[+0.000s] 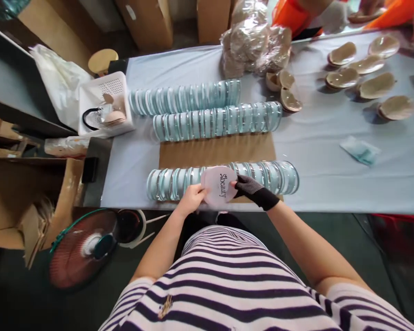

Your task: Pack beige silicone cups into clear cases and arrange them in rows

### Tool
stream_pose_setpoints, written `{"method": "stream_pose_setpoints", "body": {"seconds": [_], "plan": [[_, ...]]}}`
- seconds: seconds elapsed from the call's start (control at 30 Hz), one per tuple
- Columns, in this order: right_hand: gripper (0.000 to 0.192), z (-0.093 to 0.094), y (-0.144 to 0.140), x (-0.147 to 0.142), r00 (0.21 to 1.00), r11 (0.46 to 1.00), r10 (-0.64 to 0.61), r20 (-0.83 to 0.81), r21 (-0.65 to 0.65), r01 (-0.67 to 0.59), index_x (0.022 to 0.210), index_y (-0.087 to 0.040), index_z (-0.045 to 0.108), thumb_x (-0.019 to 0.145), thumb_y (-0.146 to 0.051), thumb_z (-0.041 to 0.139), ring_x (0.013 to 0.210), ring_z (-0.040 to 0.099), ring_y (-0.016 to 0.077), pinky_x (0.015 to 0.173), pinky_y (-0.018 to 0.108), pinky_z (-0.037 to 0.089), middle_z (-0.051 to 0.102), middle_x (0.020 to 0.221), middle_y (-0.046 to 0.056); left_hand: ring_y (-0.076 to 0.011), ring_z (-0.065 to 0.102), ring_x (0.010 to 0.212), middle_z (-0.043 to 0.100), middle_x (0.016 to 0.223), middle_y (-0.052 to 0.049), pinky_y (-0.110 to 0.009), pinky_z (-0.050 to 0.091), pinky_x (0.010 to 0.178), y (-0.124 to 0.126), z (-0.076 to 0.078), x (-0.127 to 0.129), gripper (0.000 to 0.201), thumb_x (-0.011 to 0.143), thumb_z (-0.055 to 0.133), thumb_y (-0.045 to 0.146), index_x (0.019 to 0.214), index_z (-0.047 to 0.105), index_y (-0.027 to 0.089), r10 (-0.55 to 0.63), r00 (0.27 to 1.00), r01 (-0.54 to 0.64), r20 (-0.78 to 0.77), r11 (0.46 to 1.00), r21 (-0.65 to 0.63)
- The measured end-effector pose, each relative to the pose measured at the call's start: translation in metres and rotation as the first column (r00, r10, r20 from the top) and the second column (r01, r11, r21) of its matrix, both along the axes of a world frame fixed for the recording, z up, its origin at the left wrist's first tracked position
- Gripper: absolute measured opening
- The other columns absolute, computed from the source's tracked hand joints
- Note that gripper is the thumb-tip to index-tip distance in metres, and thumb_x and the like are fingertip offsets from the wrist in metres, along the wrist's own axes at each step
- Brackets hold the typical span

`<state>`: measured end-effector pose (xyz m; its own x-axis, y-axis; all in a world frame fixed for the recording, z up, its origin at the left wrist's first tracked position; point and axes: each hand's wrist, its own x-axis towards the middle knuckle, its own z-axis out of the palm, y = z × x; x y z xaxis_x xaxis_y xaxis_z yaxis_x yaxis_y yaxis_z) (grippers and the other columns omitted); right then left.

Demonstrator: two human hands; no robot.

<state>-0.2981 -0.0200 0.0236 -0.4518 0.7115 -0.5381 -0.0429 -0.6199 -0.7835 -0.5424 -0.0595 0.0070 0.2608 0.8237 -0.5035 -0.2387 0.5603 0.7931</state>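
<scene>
My left hand (192, 197) and my right hand (251, 189), which wears a black glove, hold a pale pink heart-shaped card (220, 185) with dark lettering between them at the table's near edge. Just behind the card lies a long row of clear round cases (272, 174) on a brown cardboard sheet (216, 151). Two more rows of clear cases (217, 120) lie farther back on the light blue table cover (331, 151).
A white basket (105, 103) with beige pads stands at the left. Bagged beige pads (253, 39) sit at the back, loose beige cups (369, 73) at the right. Another person's orange sleeves (290, 14) are at the far edge. A fan (84, 248) stands on the floor.
</scene>
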Motion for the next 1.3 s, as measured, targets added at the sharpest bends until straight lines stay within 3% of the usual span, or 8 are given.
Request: {"method": "stream_pose_setpoints", "body": {"seconds": [0.17, 0.33, 0.43, 0.67, 0.9, 1.03, 1.17, 1.3], "plan": [[0.053, -0.004, -0.014, 0.061, 0.98, 0.994, 0.098, -0.171, -0.036, -0.106, 0.104, -0.013, 0.069, 0.069, -0.051, 0.08, 0.08, 0.071, 0.0222, 0.069, 0.034, 0.061, 0.075, 0.094, 0.013, -0.0334, 0.071, 0.088, 0.075, 0.087, -0.015, -0.041, 0.058, 0.075, 0.011, 0.01, 0.054, 0.051, 0.064, 0.082, 0.05, 0.096, 0.073, 0.011, -0.194, 0.974, 0.197, 0.119, 0.98, -0.018], [0.048, -0.013, -0.027, 0.096, 0.995, 0.999, -0.038, -0.097, -0.024, 0.035, 0.101, -0.013, 0.069, 0.069, -0.047, 0.081, 0.079, 0.07, 0.0211, 0.07, 0.032, 0.06, 0.075, 0.094, 0.012, -0.0362, 0.07, 0.098, 0.075, 0.089, -0.016, -0.042, 0.057, 0.084, 0.017, 0.013, 0.087, 0.038, 0.068, 0.082, 0.04, 0.09, 0.074, 0.01, -0.271, 0.962, 0.271, -0.008, 0.962, 0.001], [0.059, -0.018, -0.035, 0.108, 0.973, 0.999, -0.007, -0.23, -0.05, -0.004, 0.111, -0.013, 0.066, 0.068, -0.051, 0.079, 0.086, 0.071, 0.0247, 0.074, 0.036, 0.059, 0.074, 0.1, 0.014, -0.0396, 0.068, 0.105, 0.075, 0.096, -0.017, -0.048, 0.056, 0.089, 0.016, 0.008, 0.106, 0.048, 0.065, 0.085, 0.037, 0.104, 0.072, 0.011, -0.286, 0.944, 0.297, 0.162, 0.954, -0.046], [0.064, -0.036, -0.036, 0.116, 0.893, 0.889, -0.434, 0.119, 0.218, 0.403, 0.141, -0.022, 0.046, 0.084, -0.047, 0.057, 0.117, 0.061, 0.0274, 0.097, 0.045, 0.052, 0.062, 0.134, 0.01, -0.0337, 0.068, 0.104, 0.076, 0.101, -0.015, -0.046, 0.053, 0.096, 0.025, -0.019, 0.148, 0.04, 0.071, 0.079, 0.038, 0.099, 0.075, 0.01, -0.116, 0.985, 0.131, -0.127, 0.985, 0.112], [0.054, -0.035, -0.071, 0.092, 0.628, 0.691, -0.589, 0.509, 0.719, 0.066, 0.137, -0.02, 0.053, 0.086, -0.038, 0.052, 0.14, 0.039, 0.0316, 0.115, 0.05, 0.033, 0.05, 0.145, 0.014, -0.0316, 0.069, 0.1, 0.075, 0.103, -0.014, -0.044, 0.055, 0.091, 0.025, -0.026, 0.162, 0.039, 0.071, 0.079, 0.039, 0.098, 0.075, 0.012, 0.014, 0.982, 0.007, -0.188, 0.993, 0.114], [0.039, -0.046, -0.074, 0.093, 0.572, 0.748, -0.61, 0.548, 0.636, 0.188, 0.112, -0.017, 0.066, 0.09, -0.04, 0.043, 0.108, 0.062, 0.0309, 0.096, 0.047, 0.049, 0.069, 0.11, 0.017, -0.0313, 0.071, 0.095, 0.076, 0.095, -0.013, -0.044, 0.058, 0.084, 0.02, -0.03, 0.17, 0.039, 0.07, 0.08, 0.037, 0.098, 0.072, 0.011, 0.007, 0.995, -0.009, -0.103, 1.0, -0.02], [0.05, -0.052, -0.075, 0.146, 0.185, 0.646, -0.741, 0.645, 0.61, 0.458, 0.117, -0.013, 0.063, 0.095, -0.045, 0.031, 0.093, 0.065, 0.03, 0.081, 0.043, 0.052, 0.069, 0.1, 0.018, -0.0279, 0.069, 0.104, 0.074, 0.107, -0.011, -0.038, 0.059, 0.085, 0.037, -0.025, 0.172, 0.041, 0.074, 0.075, 0.027, 0.112, 0.068, 0.016, 0.167, 0.986, -0.166, 0.0, 0.98, -0.105], [0.046, -0.046, -0.105, 0.19, -0.064, 0.735, -0.668, 0.742, 0.67, 0.103, 0.109, -0.01, 0.068, 0.093, -0.041, 0.039, 0.093, 0.066, 0.0322, 0.085, 0.042, 0.049, 0.07, 0.096, 0.021, -0.0248, 0.064, 0.115, 0.071, 0.119, -0.008, -0.035, 0.058, 0.091, 0.085, -0.014, 0.195, 0.042, 0.085, 0.062, 0.024, 0.127, 0.061, 0.02, 0.249, 0.963, -0.233, 0.106, 0.962, -0.141]]}}
